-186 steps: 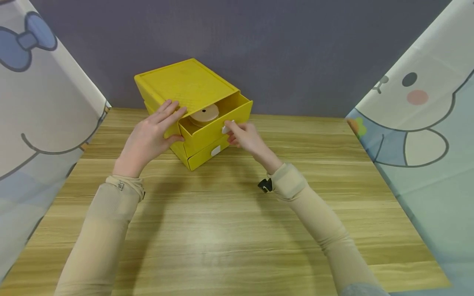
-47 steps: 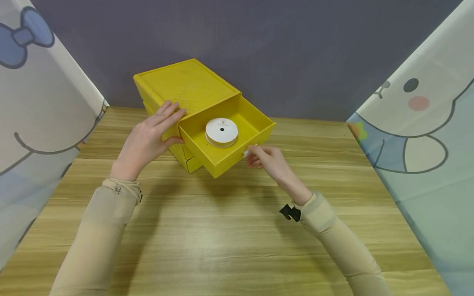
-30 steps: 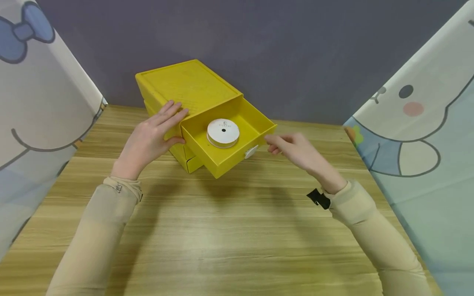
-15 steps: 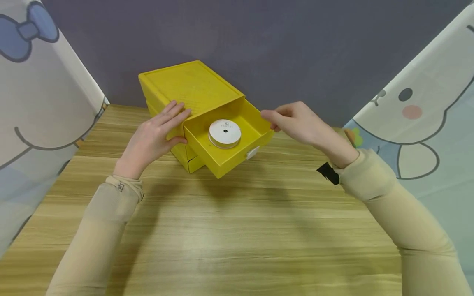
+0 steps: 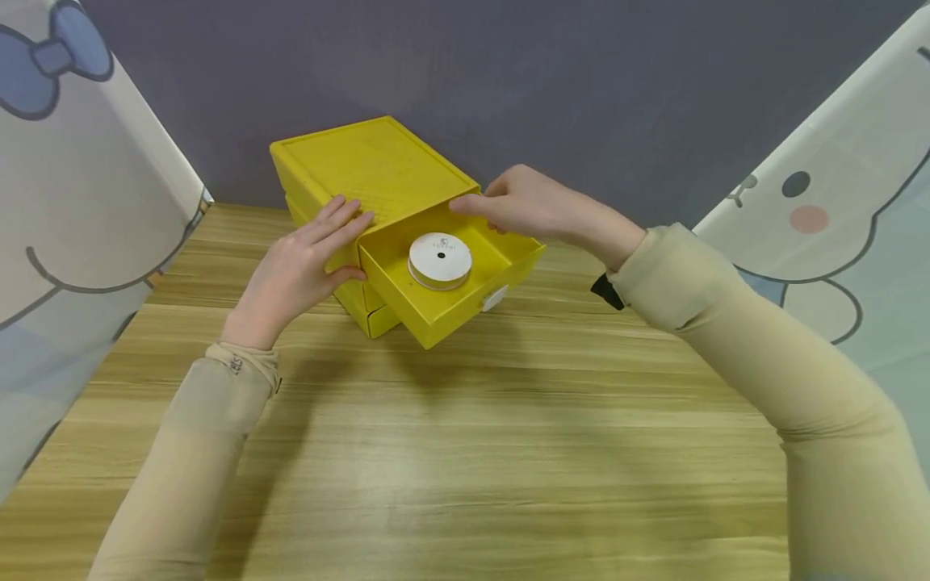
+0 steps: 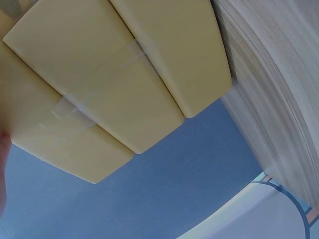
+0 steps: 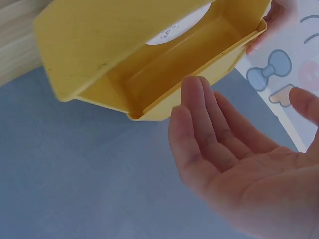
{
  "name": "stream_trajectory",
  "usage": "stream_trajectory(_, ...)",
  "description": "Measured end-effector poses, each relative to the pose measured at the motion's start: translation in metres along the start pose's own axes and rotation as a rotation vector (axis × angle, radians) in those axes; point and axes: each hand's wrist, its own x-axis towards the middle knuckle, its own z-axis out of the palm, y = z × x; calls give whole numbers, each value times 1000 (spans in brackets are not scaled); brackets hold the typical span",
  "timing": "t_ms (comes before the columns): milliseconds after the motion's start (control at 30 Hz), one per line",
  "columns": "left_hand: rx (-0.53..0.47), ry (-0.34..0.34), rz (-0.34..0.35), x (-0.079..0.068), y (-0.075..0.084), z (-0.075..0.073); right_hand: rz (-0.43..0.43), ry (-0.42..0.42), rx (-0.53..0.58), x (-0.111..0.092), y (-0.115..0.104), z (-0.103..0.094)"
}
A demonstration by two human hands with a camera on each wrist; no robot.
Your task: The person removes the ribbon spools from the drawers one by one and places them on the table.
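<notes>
A yellow drawer box (image 5: 374, 165) stands at the back of the table with its upper drawer (image 5: 465, 316) pulled out. Inside that drawer a round white ribbon spool (image 5: 441, 257) lies flat, a small dark hole at its centre. My left hand (image 5: 298, 270) rests on the box's front left top edge, fingers spread and thumb against the side. Over the back right of the drawer hovers my right hand (image 5: 534, 206), near the spool but apart from it. In the right wrist view its fingers (image 7: 199, 129) are loosely bent and hold nothing.
A white handle (image 5: 495, 298) is on the drawer front. Below, the lower drawer (image 5: 383, 321) is mostly hidden. Clear tape (image 6: 75, 109) crosses the box's side. A dark grey wall (image 5: 581, 97) rises behind the wooden table (image 5: 436, 452), with printed cloths (image 5: 821, 194) at both sides.
The upper drawer was pulled out by its handle, uncovering the spool. My right hand then let go of the handle, rose and moved left over the drawer. My left hand stayed on the box.
</notes>
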Motion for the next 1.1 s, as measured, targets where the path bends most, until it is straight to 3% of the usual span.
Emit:
stream_trajectory(267, 0, 14, 6, 0, 0, 1, 10, -138, -61, 24, -17, 4)
stream_trajectory(667, 2, 5, 12, 3, 4, 4, 37, -326, -258, 48, -20, 18)
stream_trajectory(933, -13, 10, 16, 4, 7, 5, 54, -400, -330, 61, -21, 29)
stream_trajectory(1100, -17, 9, 12, 2, 7, 5, 88, -404, -395, 65, -24, 40)
